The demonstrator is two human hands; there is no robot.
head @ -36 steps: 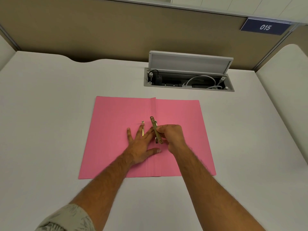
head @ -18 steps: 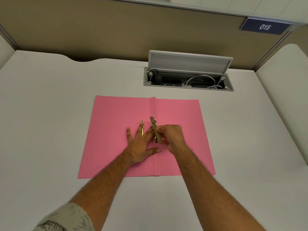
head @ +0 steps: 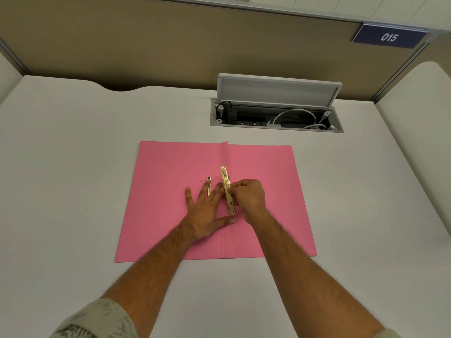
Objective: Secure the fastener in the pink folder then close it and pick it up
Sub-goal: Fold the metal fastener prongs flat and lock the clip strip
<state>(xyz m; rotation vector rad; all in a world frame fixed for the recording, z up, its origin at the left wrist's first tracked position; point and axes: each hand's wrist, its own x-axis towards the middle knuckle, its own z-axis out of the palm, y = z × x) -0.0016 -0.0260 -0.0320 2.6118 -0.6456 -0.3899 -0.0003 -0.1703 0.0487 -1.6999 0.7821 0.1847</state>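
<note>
Pink folder (head: 263, 186) lies open & flat mid table (head: 73, 191), spine running away from the person. Brass fastener bar (head: 227, 190) sits along the spine, near end tilted up. Right hand (head: 249, 196) fingers pinched shut on the bar from the right side. Left hand (head: 207, 211) flat, fingers spread, pressing the left flap; a thin brass prong (head: 209, 185) shows between its fingers. Behind folder: open cable box (head: 275, 118) w/ white & black cables inside, lid up. Table bare on both sides of folder.
</note>
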